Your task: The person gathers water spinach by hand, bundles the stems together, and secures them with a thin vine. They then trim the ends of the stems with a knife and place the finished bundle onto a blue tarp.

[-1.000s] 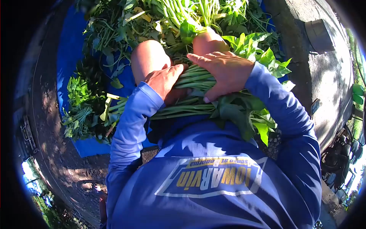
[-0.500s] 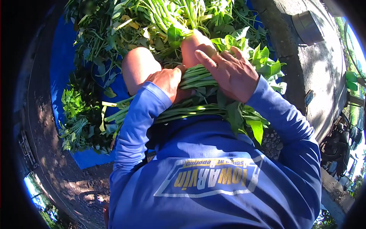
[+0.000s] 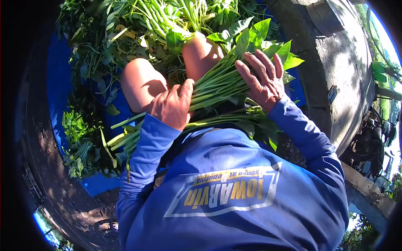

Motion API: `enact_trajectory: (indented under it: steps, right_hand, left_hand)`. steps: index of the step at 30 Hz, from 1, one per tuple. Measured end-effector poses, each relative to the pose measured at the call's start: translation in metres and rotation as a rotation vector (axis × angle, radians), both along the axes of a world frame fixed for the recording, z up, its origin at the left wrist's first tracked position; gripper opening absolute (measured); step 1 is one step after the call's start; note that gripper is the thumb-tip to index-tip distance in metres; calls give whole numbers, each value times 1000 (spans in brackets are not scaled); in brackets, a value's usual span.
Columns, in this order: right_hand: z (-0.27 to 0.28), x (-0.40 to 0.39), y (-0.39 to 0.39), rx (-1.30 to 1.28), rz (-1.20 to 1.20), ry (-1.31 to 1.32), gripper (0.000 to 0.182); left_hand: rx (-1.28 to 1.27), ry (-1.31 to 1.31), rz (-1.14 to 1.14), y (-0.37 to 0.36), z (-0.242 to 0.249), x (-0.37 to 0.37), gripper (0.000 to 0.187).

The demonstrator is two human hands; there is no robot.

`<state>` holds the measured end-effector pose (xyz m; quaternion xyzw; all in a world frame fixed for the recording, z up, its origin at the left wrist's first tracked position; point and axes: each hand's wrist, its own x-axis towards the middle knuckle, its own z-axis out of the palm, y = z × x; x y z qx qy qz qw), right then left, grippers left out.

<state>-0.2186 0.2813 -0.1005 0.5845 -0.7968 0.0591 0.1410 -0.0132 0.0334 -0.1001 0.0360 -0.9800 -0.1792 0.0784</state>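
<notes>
A bunch of long green leafy stems, like water spinach [image 3: 218, 87], lies slanted across my lap, leaves at the upper right. My left hand [image 3: 172, 102] is closed around the lower part of the bunch, thumb on top. At the leafy end, my right hand [image 3: 264, 79] has its fingers spread, palm side against the stems and leaves. Below this bunch, more cut stems [image 3: 209, 121] rest against my waist, with their pale ends sticking out left past my left sleeve. My bare knees [image 3: 142, 79] are just beyond the hands.
A large heap of leafy greens [image 3: 96, 50] covers the blue tarp [image 3: 58, 83] in front of me. Smaller bundles [image 3: 79, 142] lie at the left. On the right is a concrete ledge [image 3: 343, 67] with a metal container [image 3: 325, 19] on it.
The bunch has turned so its leafy end points farther up, and its stems are more spread out. My right hand's fingers are wider apart. The view has shifted slightly.
</notes>
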Motion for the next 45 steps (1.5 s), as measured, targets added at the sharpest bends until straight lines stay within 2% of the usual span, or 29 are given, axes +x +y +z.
enact_trajectory:
  steps: [2, 5, 6, 7, 8, 9, 10, 11, 12, 14, 16, 17, 18, 19, 20, 21, 22, 23, 24, 26, 28, 31, 34, 35, 36, 40, 42, 43, 45]
  right_hand:
    - [-19, -7, 23, -123, 51, -174, 105]
    - [-9, -25, 57, -60, 14, -218, 118]
    - [-2, -33, 69, -13, -15, -212, 113]
    - [24, -39, 75, 304, -157, -118, 107]
    - [38, -49, 85, 400, -257, -95, 100]
    - [62, -52, 89, 587, -500, 12, 92]
    - [64, -77, 118, 504, -579, 5, 79]
    - [106, -64, 98, 128, -566, -305, 70]
    - [151, -40, 69, -254, -537, -605, 62]
    - [157, 14, -1, -664, -147, -864, 46]
    - [123, 50, -73, -559, 86, -1276, 44]
    - [106, 69, -109, -486, 164, -1480, 49]
    - [66, 78, -140, -256, 166, -1458, 60]
    - [33, 89, -156, -76, 97, -1524, 65]
    - [17, 94, -157, 88, 212, -1532, 75]
    - [20, 96, -149, 165, 311, -1404, 80]
    - [21, 98, -143, 251, 408, -1278, 87]
    - [17, 98, -141, 294, 419, -1123, 90]
    - [12, 106, -140, 338, 424, -991, 95]
    - [6, 111, -150, 557, 389, -1066, 92]
    - [17, 105, -156, 736, 330, -1075, 88]
    - [9, 103, -146, 616, 359, -1062, 78]
    - [12, 96, -146, 608, 362, -1021, 70]
    - [33, 90, -140, 646, 331, -1037, 68]
    - [44, 88, -136, 687, 300, -1055, 67]
    - [26, 79, -123, 292, 274, -1051, 66]
    - [27, 66, -128, 180, 201, -1018, 65]
    - [31, 61, -134, 172, 155, -948, 66]
    - [21, 63, -138, 140, 173, -932, 65]
  left_hand:
    - [-50, -19, -15, 8, -13, 7, 81]
    - [25, -105, -18, 8, 4, 9, 93]
    - [54, -134, -8, 8, 9, 10, 97]
    - [74, -125, -38, 6, 16, 10, 92]
    - [96, -119, -64, 6, 23, 11, 88]
    - [119, -117, -86, 6, 30, 15, 86]
    - [139, -119, -108, 5, 33, 20, 85]
    - [245, -213, -132, 4, 34, 23, 83]
    - [336, -128, -98, 10, 31, 24, 76]
    - [240, -62, -134, 16, 25, 26, 73]
    - [207, -101, -148, 20, 28, 26, 67]
    - [317, -206, -179, 16, 25, 29, 65]
    - [430, -318, -215, 10, 20, 34, 63]
    - [416, -255, -100, 9, 18, 49, 62]
    - [446, -393, -109, -2, 19, 68, 70]
    - [291, -108, -8, -5, 16, 86, 74]
    - [138, -225, 187, 0, 25, 102, 79]
    - [107, -277, 187, -4, 37, 114, 81]
    - [-109, -301, 208, -5, 20, 126, 85]
    - [18, -219, 219, -5, 3, 133, 80]
    - [25, -268, 216, -28, -41, 147, 74]
    - [198, -526, 345, -24, 0, 122, 70]
    - [101, -423, 25, -29, 36, 92, 66]
    - [85, -473, 77, -32, 41, 90, 62]
    - [-51, -464, 117, -33, 47, 89, 62]
    - [-210, -363, 2, -50, 72, 52, 65]
    - [-358, -293, -46, -62, 77, 27, 59]
    - [-346, -193, -88, -72, 71, 17, 62]
    - [-344, -185, -75, -82, 58, 14, 62]
